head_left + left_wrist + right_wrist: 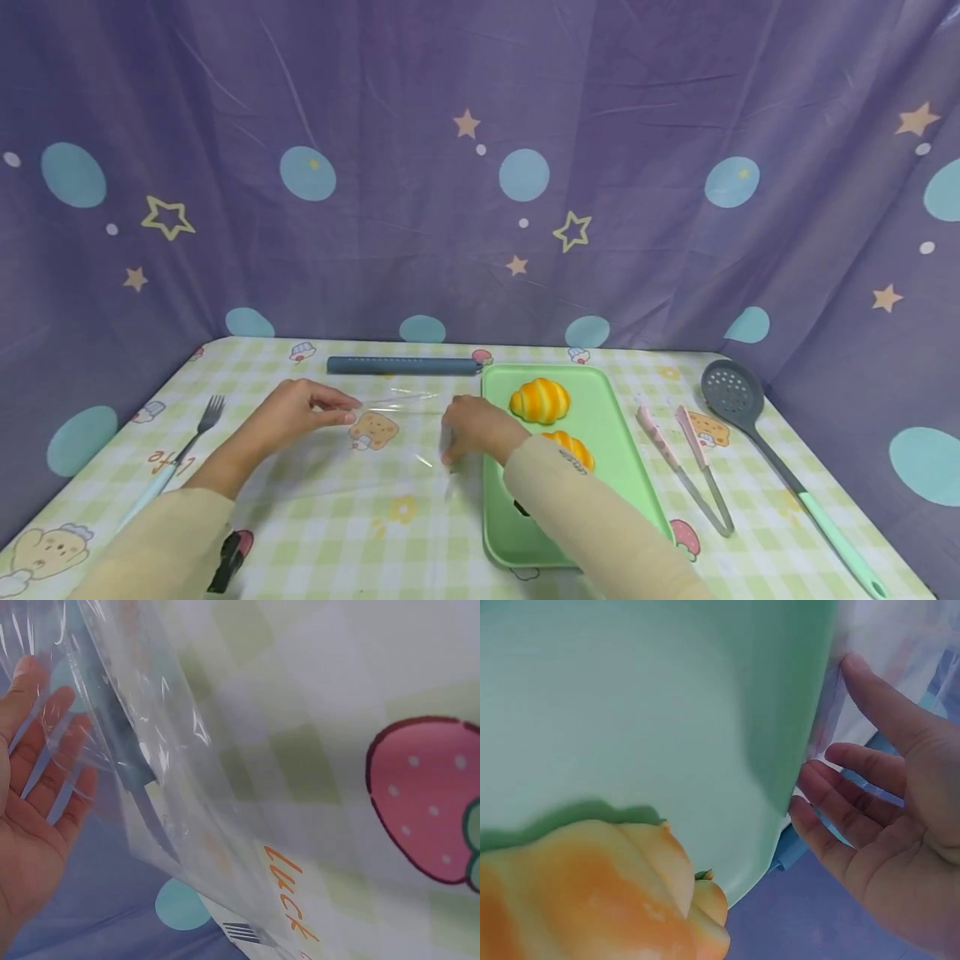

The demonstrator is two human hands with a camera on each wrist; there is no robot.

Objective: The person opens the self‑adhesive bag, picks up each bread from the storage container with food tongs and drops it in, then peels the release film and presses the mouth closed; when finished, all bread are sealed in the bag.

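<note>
Thin clear plastic (397, 471), like a bag or film, lies crinkled over the checked cloth between both hands. My left hand (307, 406) is at its left side; in the left wrist view the fingers of the hand (41, 772) are spread and the plastic (169, 712) overlaps their tips. My right hand (472, 429) is between the plastic and the green tray (491, 508). In the right wrist view the fingers of this hand (877, 795) are loosely bent at the rim, thumb apart. Two croissants (540, 401) (572, 450) sit on the tray, one partly behind the right forearm.
A dark blue bar (405, 366) lies along the back. On the left is a fork (213, 414) with a pale handle. Right of the tray are pink-tipped tongs (701, 492) and a grey skimmer (733, 393) with a mint handle. A patterned purple curtain (420, 250) hangs behind.
</note>
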